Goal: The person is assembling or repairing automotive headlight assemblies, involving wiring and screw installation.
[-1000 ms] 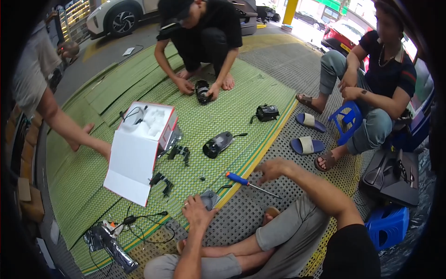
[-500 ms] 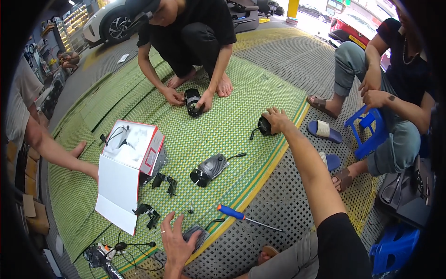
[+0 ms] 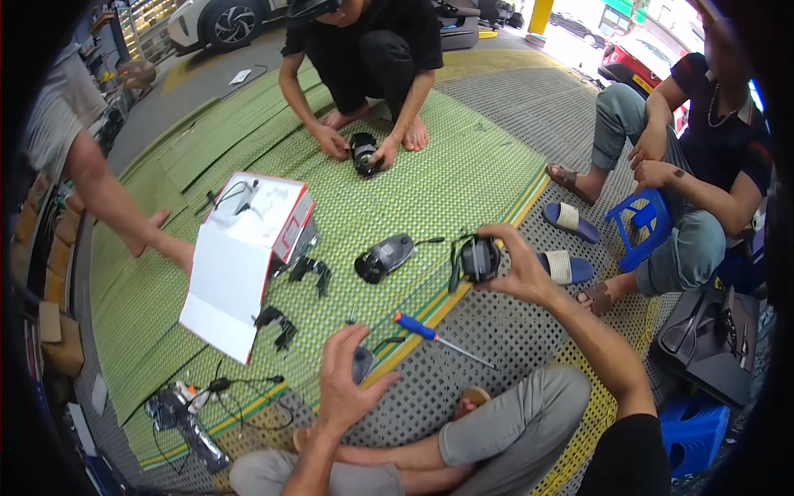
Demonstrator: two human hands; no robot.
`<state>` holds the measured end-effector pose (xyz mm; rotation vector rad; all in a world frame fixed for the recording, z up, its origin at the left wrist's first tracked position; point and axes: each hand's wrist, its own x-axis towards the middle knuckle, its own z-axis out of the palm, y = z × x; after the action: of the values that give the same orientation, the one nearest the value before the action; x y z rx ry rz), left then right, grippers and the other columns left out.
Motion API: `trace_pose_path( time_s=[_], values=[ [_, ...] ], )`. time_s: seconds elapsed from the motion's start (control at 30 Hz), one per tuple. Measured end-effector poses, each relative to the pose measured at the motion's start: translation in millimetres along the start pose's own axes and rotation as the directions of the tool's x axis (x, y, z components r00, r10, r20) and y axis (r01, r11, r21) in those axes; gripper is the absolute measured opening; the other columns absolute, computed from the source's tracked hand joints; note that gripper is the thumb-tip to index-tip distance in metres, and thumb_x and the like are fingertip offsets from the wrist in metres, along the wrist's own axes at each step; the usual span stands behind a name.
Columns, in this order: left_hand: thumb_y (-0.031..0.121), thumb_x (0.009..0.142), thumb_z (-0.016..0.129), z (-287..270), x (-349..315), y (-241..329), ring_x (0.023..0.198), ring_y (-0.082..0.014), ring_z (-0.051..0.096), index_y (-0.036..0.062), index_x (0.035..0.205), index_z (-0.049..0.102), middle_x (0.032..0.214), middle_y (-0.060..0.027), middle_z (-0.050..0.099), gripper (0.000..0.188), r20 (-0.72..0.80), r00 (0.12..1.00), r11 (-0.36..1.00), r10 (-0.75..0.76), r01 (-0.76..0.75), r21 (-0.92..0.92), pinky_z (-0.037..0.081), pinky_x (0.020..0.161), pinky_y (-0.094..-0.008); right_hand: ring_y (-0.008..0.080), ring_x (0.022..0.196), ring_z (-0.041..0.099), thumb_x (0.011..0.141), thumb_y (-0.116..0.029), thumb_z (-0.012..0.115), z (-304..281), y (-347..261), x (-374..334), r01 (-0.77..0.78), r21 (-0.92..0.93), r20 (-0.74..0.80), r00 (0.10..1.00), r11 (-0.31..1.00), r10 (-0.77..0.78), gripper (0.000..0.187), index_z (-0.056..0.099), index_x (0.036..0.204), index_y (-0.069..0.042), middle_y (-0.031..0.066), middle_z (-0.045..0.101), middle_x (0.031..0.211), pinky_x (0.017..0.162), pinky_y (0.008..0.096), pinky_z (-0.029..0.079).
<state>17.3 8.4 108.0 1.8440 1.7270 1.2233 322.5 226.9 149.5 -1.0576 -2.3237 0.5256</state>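
Note:
My right hand grips a black round lamp-like unit with a dark cable, thumb and fingers on its right side, lifted above the mat edge. My left hand is open, fingers apart, holding nothing. Just behind it, partly hidden, lies a grey-black unit with a short cable. Another cylindrical black and grey unit with a cable lies on the green mat. A blue and red screwdriver rests across the mat's yellow border. Two black brackets lie beside an open white and red box.
Across the green woven mat, a crouching person handles a similar black unit. A seated person is at right, near blue slippers and a blue stool. Someone's bare leg reaches in behind the box. Black cables lie lower left.
My right hand has picked the black unit up off the mat and brought it nearer to me. My left hand has moved slightly right and up, staying open.

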Motion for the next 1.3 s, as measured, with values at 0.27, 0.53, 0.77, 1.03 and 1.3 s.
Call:
trace_pose_path(
  time_s=[0.27,0.53,0.77,1.03,1.3],
  values=[
    [0.050,0.056,0.099,-6,-58,44,0.143,-0.0370,0.043,0.0017,0.156,0.034,0.155,-0.0206,0.040,0.129,0.096,0.992,0.880,0.079,-0.023,-0.475,0.038,0.117,-0.0461,0.0298,0.127,0.058,0.063,-0.023,0.096,28,-179,-102,0.077,0.407,0.169,0.973,0.910,-0.158,0.088,0.055,0.139,-0.008,0.0120,0.061,0.132,0.105,0.0418,0.047],
    [0.061,0.057,0.096,-30,-159,81,0.135,-0.0311,0.054,-0.0017,0.153,0.035,0.148,-0.0182,0.049,0.130,-0.068,0.986,0.885,-0.151,0.104,-0.453,0.027,0.123,-0.0480,0.0277,0.136,0.052,0.058,-0.026,0.102,98,-216,-171,-0.243,0.893,0.309,0.943,0.378,-0.122,0.104,0.048,0.144,-0.001,0.0146,0.051,0.143,0.118,0.0423,0.038],
    [0.053,0.061,0.097,-38,-185,96,0.135,-0.0384,0.050,-0.0039,0.150,0.041,0.148,-0.0240,0.050,0.119,-0.148,0.969,0.888,-0.198,0.114,-0.445,0.041,0.114,-0.0482,0.0275,0.138,0.050,0.061,-0.022,0.100,114,-225,-188,-0.180,0.935,0.252,0.943,0.306,-0.217,0.103,0.046,0.147,-0.003,0.0140,0.051,0.145,0.119,0.0407,0.036],
    [0.046,0.059,0.100,-69,-218,100,0.132,-0.0255,0.053,-0.0052,0.145,0.044,0.139,-0.0148,0.053,0.115,0.187,0.903,0.715,-0.387,0.422,-0.558,0.043,0.112,-0.0385,0.0300,0.110,0.063,0.059,-0.040,0.099,87,-265,-205,-0.176,0.573,0.372,0.926,0.800,-0.062,0.095,0.057,0.136,-0.004,0.0139,0.061,0.115,0.093,0.0412,0.049],
    [0.025,0.066,0.097,-43,-227,74,0.122,-0.0256,0.061,0.0036,0.124,0.063,0.129,-0.0151,0.061,0.070,0.199,0.877,0.678,-0.437,0.467,-0.568,0.048,0.106,-0.0378,0.0366,0.108,0.065,0.072,-0.058,0.085,106,-240,-218,-0.026,0.251,0.578,0.806,0.968,-0.128,0.090,0.054,0.141,-0.008,0.0148,0.060,0.124,0.093,0.0494,0.049]
  ],
)
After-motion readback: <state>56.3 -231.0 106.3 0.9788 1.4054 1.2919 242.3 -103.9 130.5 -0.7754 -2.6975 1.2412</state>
